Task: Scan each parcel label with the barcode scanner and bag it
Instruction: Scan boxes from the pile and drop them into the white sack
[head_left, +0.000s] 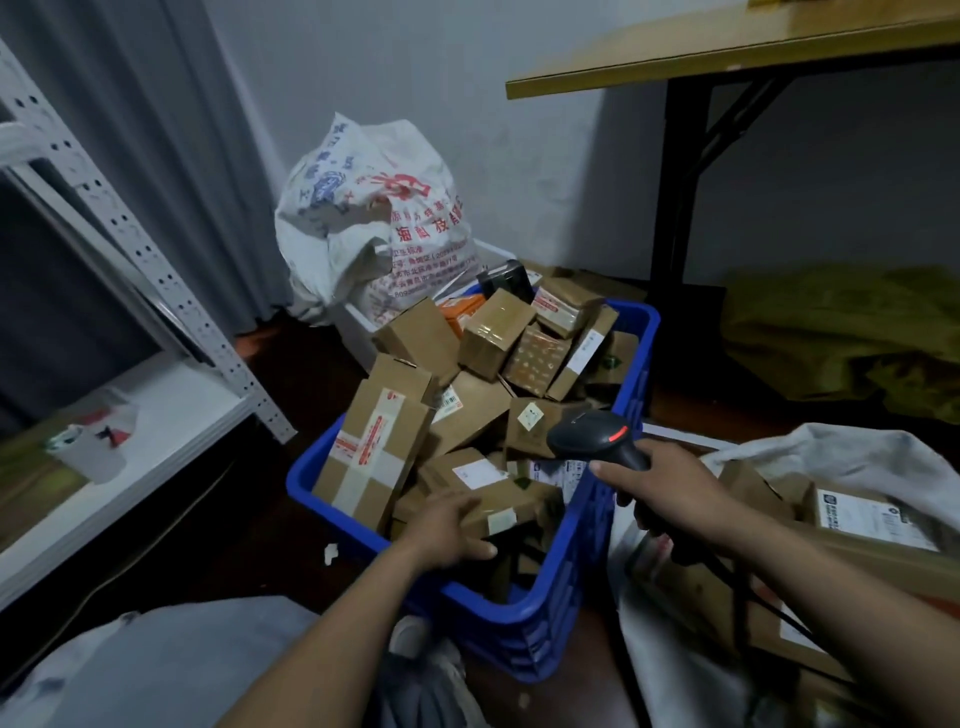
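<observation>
Left hand (451, 525) grips a small brown cardboard parcel (506, 506) in the blue plastic crate (566, 587), w/ right hand (670, 493) just beside it clutching the black barcode scanner (597, 439).

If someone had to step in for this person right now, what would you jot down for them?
Left hand: gripping a small cardboard parcel at the near end of the blue crate.
Right hand: holding the barcode scanner, aimed into the crate.
Done: a few labelled parcels already lie in the white bag on the right.
Left: the crate is heaped with unscanned boxes; scan the held parcel, bag it, and carry on.
</observation>
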